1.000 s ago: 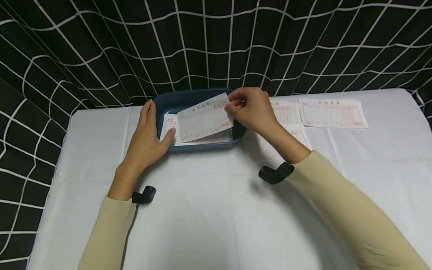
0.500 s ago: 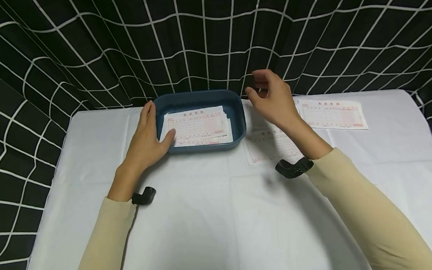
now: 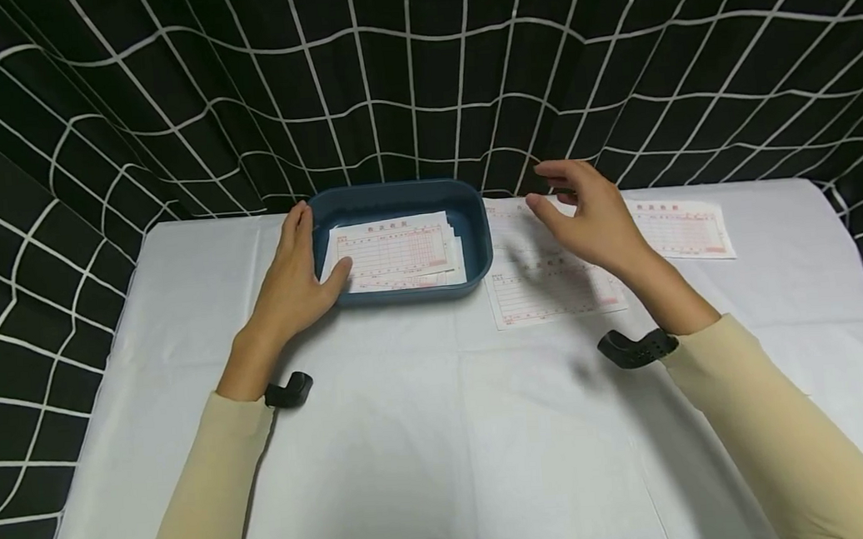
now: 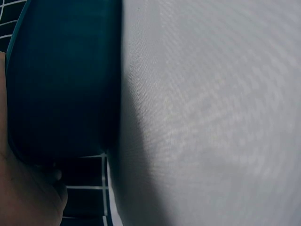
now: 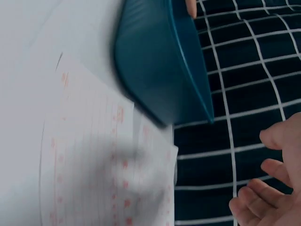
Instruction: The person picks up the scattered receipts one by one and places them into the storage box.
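Observation:
A blue plastic tray [image 3: 406, 295] stands at the back of the white table, holding several loose paper slips [image 3: 393, 251] printed in red. My left hand [image 3: 293, 279] grips its left end, fingers along the outside and thumb over the rim. In the left wrist view the tray's side wall [image 4: 61, 84] fills the upper left, beside part of that hand. To the right of the tray, my right hand [image 3: 585, 213] hovers over more red-printed slips [image 3: 553, 294], fingers loosely bent and holding nothing. The right wrist view shows those fingers apart from the paper.
Another printed slip [image 3: 684, 231] lies farther right, partly behind my right hand. White cloth [image 3: 443, 436] covers the table. A black curtain with a white grid [image 3: 417, 70] hangs along the back edge and at both sides.
The slip my right hand held over the tray is released and lies on the pile inside. My right hand has moved right, away from the tray. The left hand stays put.

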Demonstrator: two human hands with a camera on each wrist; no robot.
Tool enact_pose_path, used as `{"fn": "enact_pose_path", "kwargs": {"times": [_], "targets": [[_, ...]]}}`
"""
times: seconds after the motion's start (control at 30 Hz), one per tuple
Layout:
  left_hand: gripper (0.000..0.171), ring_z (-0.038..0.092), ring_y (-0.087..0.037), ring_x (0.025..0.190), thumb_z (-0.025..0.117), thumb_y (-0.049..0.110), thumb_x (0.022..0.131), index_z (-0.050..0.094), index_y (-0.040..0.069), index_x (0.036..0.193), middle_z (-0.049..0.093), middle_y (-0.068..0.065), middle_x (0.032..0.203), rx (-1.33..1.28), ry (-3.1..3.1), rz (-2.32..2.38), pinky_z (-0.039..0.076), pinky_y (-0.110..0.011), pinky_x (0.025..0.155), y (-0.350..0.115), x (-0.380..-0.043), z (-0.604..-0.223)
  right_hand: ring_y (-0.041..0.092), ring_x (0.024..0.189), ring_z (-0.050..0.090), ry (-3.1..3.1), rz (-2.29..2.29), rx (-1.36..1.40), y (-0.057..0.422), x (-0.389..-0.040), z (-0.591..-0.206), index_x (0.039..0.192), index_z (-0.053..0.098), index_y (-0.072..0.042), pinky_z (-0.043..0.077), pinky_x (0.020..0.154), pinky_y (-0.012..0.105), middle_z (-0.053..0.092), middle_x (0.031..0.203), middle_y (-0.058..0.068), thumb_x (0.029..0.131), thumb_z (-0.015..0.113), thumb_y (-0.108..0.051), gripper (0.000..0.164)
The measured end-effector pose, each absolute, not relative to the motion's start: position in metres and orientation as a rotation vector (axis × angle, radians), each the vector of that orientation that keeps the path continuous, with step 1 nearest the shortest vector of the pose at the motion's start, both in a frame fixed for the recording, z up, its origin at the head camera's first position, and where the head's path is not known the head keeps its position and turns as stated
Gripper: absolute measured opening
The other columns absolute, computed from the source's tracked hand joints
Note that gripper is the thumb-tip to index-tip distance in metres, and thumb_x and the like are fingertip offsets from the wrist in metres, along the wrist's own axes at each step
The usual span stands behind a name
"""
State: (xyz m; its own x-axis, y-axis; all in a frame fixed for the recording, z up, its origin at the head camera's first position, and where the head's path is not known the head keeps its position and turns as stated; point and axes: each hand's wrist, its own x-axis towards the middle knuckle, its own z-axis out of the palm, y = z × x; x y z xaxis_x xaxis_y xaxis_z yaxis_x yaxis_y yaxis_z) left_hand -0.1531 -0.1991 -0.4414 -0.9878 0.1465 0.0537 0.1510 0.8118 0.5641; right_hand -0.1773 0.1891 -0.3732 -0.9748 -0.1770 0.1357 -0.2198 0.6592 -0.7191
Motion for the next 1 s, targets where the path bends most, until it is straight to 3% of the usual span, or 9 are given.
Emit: {"fn": "enact_pose_path", "kwargs": {"times": [0.33,0.8,1.0], "targets": [[0.093,0.017,-0.035,0.167,0.06,0.043,0.102,0.012,-0.001,0.169,0.007,-0.014,0.18,-0.249,-2.98,-0.934,0.024,-0.055,0.133,-0.197,-0.156,-0.442,0.04,0.142,0.055,-2.809,1.179,0.25,0.227,-0.17,-0.376,0.147,0.057,0.0,0.046,0.117,0.057,0.055,0.15,0.023,0.104,0.065,-0.021,0.049],[0.092,0.018,-0.036,0.166,0.06,0.041,0.102,0.012,-0.001,0.169,0.008,-0.016,0.179,-0.242,-2.98,-0.936,0.024,-0.057,0.132,-0.198,-0.151,-0.443,0.051,0.146,0.046,-2.853,1.052,0.127,0.294,-0.173,-0.396,0.152,0.053,0.0,0.039,0.12,0.065,0.05,0.153,0.031,0.103,0.067,-0.022,0.056],[0.092,0.017,-0.035,0.167,0.06,0.041,0.102,0.012,-0.002,0.169,0.007,-0.014,0.18,-0.253,-2.981,-0.94,0.024,-0.056,0.133,-0.199,-0.152,-0.442,0.049,0.151,0.042,-2.865,1.02,-0.036,0.317,-0.172,-0.405,0.157,0.048,-0.005,0.036,0.121,0.067,0.044,0.163,0.027,0.105,0.063,-0.03,0.06]]}}
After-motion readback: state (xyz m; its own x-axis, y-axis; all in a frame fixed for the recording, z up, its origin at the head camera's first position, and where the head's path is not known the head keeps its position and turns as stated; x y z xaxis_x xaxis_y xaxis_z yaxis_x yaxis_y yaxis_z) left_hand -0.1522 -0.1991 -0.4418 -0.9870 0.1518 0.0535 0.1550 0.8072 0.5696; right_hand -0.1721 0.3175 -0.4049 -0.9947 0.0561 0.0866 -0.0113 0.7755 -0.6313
